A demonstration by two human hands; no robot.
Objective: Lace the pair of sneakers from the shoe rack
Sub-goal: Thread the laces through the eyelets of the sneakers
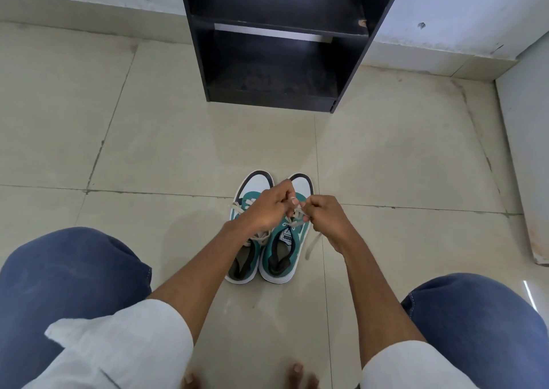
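Two hands [264, 207] [326, 213] pinching lace [298, 212] (right sneaker [282, 249])

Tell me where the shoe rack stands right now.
In the head view, the black shoe rack stands top centre against the wall, beyond the sneakers on the tiled floor.

This looks like a room or entry corner in a home. The floor [178, 139] is laid with large pale beige tiles with dark grout lines, meeting a whitewashed wall [445, 8] with scuffs and a tiled skirting. A black open-shelved shoe rack [276, 62] stands against that wall, and a person squats barefoot on the tiles.
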